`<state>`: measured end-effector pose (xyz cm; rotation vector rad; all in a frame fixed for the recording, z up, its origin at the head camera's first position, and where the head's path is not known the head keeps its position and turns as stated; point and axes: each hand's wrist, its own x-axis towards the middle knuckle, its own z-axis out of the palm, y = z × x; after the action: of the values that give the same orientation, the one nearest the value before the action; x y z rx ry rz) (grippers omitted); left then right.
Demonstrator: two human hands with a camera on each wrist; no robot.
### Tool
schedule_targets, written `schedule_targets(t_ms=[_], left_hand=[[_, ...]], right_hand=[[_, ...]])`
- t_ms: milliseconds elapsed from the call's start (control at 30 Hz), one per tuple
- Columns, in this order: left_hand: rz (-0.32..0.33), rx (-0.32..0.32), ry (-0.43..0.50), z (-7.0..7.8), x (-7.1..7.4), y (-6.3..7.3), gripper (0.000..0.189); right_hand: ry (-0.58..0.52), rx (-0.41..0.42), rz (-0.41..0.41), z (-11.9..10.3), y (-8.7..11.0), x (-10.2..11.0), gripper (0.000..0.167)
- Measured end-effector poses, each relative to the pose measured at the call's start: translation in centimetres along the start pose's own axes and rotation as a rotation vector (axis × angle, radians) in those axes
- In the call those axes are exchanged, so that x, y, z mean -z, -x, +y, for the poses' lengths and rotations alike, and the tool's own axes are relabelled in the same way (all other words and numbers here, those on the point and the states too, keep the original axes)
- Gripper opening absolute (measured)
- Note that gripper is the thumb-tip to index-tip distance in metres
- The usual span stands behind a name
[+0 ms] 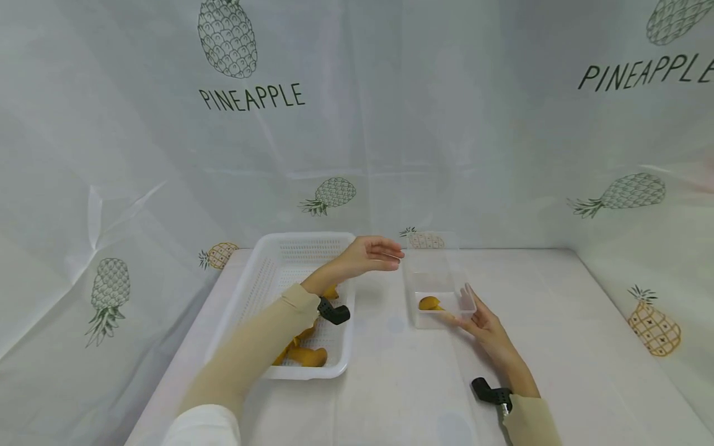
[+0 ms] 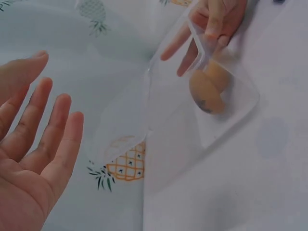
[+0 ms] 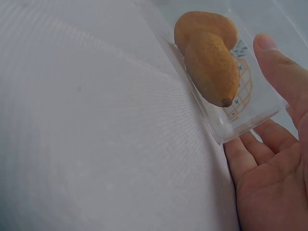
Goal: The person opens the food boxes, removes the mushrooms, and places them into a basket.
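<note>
My left hand hovers between the white basket and the clear plastic box, its fingers loosely extended and holding nothing; in the left wrist view the same hand has its fingers apart. The box stands on the table with its clear lid raised at the back. Inside lies a yellow-brown, mushroom-shaped piece with a rounded end and a dark-tipped narrow end. My right hand rests against the box's near right corner, thumb on one side and straight fingers on another, as the right hand shows up close.
At the left, the white slotted basket holds several yellow-brown pieces, partly hidden by my left forearm. A pale cloth covers the table. Behind it hangs a pineapple-print sheet. Each wrist wears a black camera.
</note>
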<state>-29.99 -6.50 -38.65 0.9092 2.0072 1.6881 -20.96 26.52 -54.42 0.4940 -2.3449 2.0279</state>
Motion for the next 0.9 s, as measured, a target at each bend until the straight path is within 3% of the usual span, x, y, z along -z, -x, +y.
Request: schedule_targets(t_ms=[167,467,667,900], left_hand=[[-0.074,-0.010,-0.037,-0.5,-1.7,-2.2,0.043],[-0.138,0.007,-0.059,-2.1,-3.8,-5.3,0.041],[-0.198,0.022,-0.111,-3.5,-4.8,-6.4,0.042],[-0.231,0.029,-0.157,-3.9,-6.3,-7.3,0.046]], right_hand=[[-0.009,-0.011,0.007,0.0,0.1,0.1,0.085],[-0.006,-0.004,0.018,-0.1,-0.1,0.2,0.084],[-0.038,0.026,0.005,0.1,-0.3,0.0,0.083],[-0.016,0.010,0.015,0.1,0.1,0.0,0.083]])
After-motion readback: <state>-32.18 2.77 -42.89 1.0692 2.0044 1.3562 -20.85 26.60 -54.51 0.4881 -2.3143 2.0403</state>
